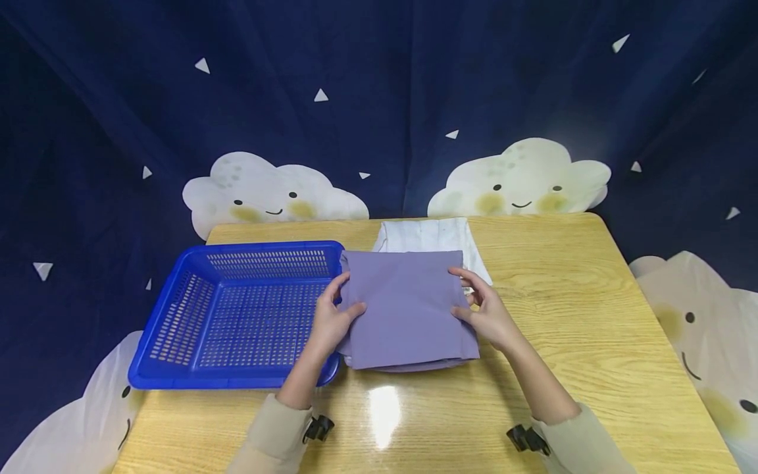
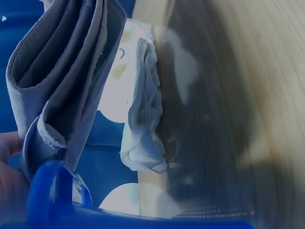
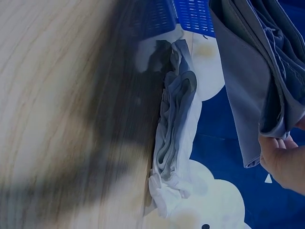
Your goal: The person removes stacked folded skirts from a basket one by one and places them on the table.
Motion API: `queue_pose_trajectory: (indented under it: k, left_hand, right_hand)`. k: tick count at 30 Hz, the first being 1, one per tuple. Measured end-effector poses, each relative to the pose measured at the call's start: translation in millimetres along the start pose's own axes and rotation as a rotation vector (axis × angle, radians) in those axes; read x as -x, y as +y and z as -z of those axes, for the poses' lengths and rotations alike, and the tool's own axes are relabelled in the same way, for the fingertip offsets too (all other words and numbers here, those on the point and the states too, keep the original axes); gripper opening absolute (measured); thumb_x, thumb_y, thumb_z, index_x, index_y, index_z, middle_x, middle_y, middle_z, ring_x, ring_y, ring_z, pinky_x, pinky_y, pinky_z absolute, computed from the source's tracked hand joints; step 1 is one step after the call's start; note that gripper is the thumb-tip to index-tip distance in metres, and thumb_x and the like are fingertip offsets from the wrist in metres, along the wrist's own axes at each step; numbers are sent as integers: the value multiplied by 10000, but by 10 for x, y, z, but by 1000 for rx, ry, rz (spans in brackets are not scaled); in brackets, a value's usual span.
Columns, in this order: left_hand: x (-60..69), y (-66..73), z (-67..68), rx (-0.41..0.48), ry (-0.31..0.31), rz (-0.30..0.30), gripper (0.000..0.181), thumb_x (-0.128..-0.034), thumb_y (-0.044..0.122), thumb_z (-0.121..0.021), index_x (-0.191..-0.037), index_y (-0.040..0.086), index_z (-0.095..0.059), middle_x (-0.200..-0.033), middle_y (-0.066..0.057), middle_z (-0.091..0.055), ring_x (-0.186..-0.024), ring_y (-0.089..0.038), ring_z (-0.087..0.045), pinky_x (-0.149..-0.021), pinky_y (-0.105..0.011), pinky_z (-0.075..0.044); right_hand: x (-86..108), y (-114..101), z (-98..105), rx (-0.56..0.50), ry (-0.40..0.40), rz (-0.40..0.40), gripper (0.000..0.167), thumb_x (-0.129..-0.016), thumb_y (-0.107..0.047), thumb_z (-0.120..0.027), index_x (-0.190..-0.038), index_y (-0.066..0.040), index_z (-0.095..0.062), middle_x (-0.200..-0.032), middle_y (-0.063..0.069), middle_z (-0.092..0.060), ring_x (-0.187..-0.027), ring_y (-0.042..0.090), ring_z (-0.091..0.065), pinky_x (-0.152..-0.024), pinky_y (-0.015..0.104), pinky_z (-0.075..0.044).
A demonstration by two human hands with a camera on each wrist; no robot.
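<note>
Both hands hold a folded purple cloth garment (image 1: 408, 309) flat above the table. My left hand (image 1: 334, 319) grips its left edge, thumb on top and fingers beneath. At the opposite edge my right hand (image 1: 488, 313) pinches it, thumb over the top face. Several stacked layers of the purple garment (image 3: 248, 76) show from the side in the right wrist view. Beyond and partly under it, a folded white cloth (image 1: 426, 236) lies on the table; its layered side (image 2: 145, 105) appears in the left wrist view, apart from the purple one.
A blue plastic basket (image 1: 237, 382) with perforated walls stands at the left, close by the left hand; no items show inside it. The wooden table (image 1: 562, 316) extends to the right. Behind it hangs a dark blue curtain (image 1: 379, 131) with cloud prints.
</note>
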State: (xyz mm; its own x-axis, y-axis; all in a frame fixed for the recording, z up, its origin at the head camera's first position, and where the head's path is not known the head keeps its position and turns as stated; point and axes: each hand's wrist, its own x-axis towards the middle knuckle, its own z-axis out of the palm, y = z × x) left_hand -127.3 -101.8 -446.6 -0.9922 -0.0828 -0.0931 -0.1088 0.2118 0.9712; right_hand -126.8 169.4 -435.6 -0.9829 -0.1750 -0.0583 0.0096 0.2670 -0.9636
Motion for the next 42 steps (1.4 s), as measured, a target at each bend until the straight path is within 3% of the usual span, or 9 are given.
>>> queue_pose_trajectory:
  k: [15, 24, 29, 35, 42]
  left_hand:
    - [44, -56, -152, 24, 28, -38, 623, -687, -86, -662, -1278, 15, -493, -1167, -240, -556, -1039, -327, -523, -895, -453, -429]
    - [75, -81, -230, 18, 29, -17, 636, -682, -100, -656, -1285, 12, -486, -1143, -242, -558, -1004, -333, -536, -865, -447, -456]
    - [92, -105, -276, 23, 30, -44, 631, -672, -101, -653, -1274, -8, -488, -1169, -258, -540, -1027, -349, -519, -892, -458, -435]
    - [124, -137, -321, 23, 21, -72, 612, -680, -91, -651, -1266, -15, -491, -1236, -247, -508, -1080, -358, -497, -895, -467, -431]
    - [153, -187, -362, 31, 3, -55, 612, -701, -77, -649, -1283, -5, -475, -1245, -252, -500, -1089, -364, -500, -865, -458, -456]
  right_hand:
    - [82, 106, 36, -51, 2, -6, 696, -729, 180, -596, -1351, -71, -412, -1169, 207, -443, -722, 107, -459, -574, 207, -458]
    - [124, 183, 78, -40, 3, -21, 707, -727, 173, -602, -1361, -60, -394, -1157, 175, -402, -701, 84, -413, -560, 183, -400]
    - [143, 220, 100, -32, 13, -19, 706, -723, 168, -609, -1356, -62, -400, -1163, 177, -395, -687, 71, -415, -531, 171, -391]
    - [177, 255, 132, -13, 19, -29, 695, -726, 162, -602, -1353, -61, -404, -1164, 181, -409, -714, 85, -408, -584, 182, -395]
    - [205, 323, 154, 26, 17, -46, 684, -738, 137, -610, -1350, -103, -421, -1199, 176, -440, -774, 157, -421, -655, 216, -410]
